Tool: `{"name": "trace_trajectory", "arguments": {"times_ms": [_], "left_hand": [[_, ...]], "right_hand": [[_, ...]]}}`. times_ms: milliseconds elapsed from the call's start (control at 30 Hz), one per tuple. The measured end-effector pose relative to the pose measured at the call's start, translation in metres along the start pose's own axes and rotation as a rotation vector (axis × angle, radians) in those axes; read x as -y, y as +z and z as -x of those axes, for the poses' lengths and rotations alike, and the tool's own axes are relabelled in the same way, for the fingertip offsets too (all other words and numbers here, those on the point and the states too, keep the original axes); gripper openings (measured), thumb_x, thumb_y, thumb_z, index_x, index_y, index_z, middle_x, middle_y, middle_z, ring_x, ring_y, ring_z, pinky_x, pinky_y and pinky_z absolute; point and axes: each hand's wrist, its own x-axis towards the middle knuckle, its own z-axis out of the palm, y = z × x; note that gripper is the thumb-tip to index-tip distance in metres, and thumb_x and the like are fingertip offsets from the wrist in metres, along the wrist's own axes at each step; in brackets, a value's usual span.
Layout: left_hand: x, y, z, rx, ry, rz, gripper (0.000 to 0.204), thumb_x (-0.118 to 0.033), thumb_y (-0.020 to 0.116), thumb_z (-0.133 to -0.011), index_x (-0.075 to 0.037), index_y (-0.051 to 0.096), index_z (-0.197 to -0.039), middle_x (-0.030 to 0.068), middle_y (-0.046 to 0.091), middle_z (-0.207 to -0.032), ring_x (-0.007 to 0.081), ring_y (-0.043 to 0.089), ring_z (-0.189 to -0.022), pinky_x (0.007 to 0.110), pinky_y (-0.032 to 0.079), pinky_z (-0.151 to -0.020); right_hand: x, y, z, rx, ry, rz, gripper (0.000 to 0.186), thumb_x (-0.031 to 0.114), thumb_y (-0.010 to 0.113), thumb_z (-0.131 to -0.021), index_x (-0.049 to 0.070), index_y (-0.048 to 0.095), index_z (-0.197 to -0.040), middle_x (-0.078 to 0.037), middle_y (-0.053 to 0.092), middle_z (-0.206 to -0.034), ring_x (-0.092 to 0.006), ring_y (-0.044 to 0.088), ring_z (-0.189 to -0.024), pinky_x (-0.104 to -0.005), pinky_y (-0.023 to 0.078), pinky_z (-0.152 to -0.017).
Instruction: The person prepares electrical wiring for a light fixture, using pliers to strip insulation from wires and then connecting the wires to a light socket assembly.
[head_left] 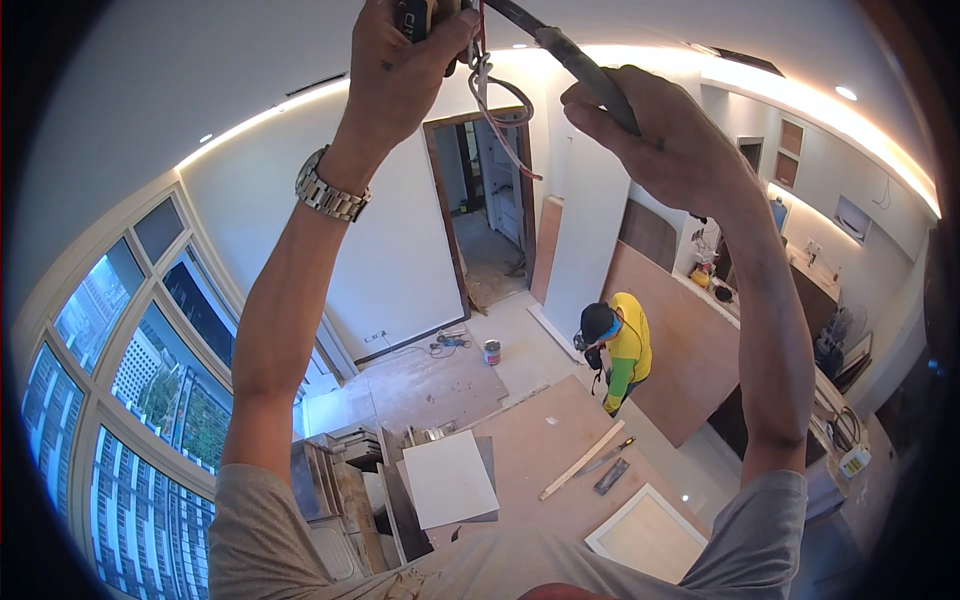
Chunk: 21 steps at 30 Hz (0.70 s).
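Both my arms reach up toward the ceiling. My left hand (pixel 400 75), with a metal-band watch (pixel 332 187) at its wrist, is closed around a black tool with orange-yellow edging (pixel 414 20). The picture's top edge cuts that tool off, so its kind does not show. Close beside those fingers hangs a looped bundle of thin grey and reddish electrical wires (pixel 492 105), bare of any box. In my right hand (pixel 665 130) is the thick end of a long dark grey rod-like handle (pixel 590 75); its far end runs out of view above the wires.
Below me lies a wooden board (pixel 540 440) bearing a wood strip, a handsaw (pixel 606 457) and a white panel (pixel 450 480). A co-worker in a yellow-green top (pixel 628 345) bends beside it. Windows (pixel 150 370) line the left; a doorway (pixel 485 210) stands ahead, with a can (pixel 491 351) on the floor.
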Motion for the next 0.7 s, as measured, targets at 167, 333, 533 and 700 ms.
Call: {"name": "trace_trajectory", "arguments": {"times_ms": [167,333,533,700], "left_hand": [[0.008,-0.013,0.001,-0.016,-0.031,-0.109,0.018,-0.001,0.065,-0.098,-0.009,0.052,-0.106,0.0000,0.058,-0.082,0.0062,0.053,-0.062,0.023,0.047,-0.054],[0.004,-0.008,0.000,-0.012,-0.036,0.108,0.017,-0.001,0.065,-0.099,-0.009,0.053,-0.108,0.0001,0.058,-0.083,0.0064,0.052,-0.062,0.023,0.046,-0.053],[0.009,-0.023,-0.003,0.073,0.011,0.140,0.018,-0.001,0.066,-0.099,-0.007,0.054,-0.112,-0.0001,0.058,-0.082,0.0064,0.053,-0.062,0.023,0.047,-0.052],[0.009,-0.027,-0.003,0.070,-0.075,0.196,0.016,-0.001,0.065,-0.100,-0.007,0.056,-0.111,0.0006,0.059,-0.083,0.0069,0.053,-0.062,0.023,0.047,-0.053]], "right_hand": [[0.010,-0.007,-0.009,0.147,0.141,-0.012,0.042,0.042,0.059,-0.106,0.002,0.070,-0.113,-0.005,0.053,-0.073,-0.0156,0.051,-0.069,-0.0378,0.043,-0.066],[-0.001,-0.007,-0.018,0.171,0.064,-0.040,0.044,0.044,0.060,-0.106,0.001,0.070,-0.110,-0.005,0.057,-0.075,-0.0146,0.053,-0.072,-0.0362,0.044,-0.067],[-0.021,0.000,-0.028,0.193,-0.021,-0.172,0.045,0.047,0.062,-0.104,0.004,0.070,-0.104,-0.002,0.059,-0.075,-0.0113,0.054,-0.068,-0.0328,0.044,-0.062],[-0.014,0.009,-0.030,0.136,0.066,-0.044,0.048,0.049,0.063,-0.104,0.004,0.063,-0.086,0.001,0.051,-0.067,-0.0094,0.048,-0.060,-0.0319,0.041,-0.057]]}}
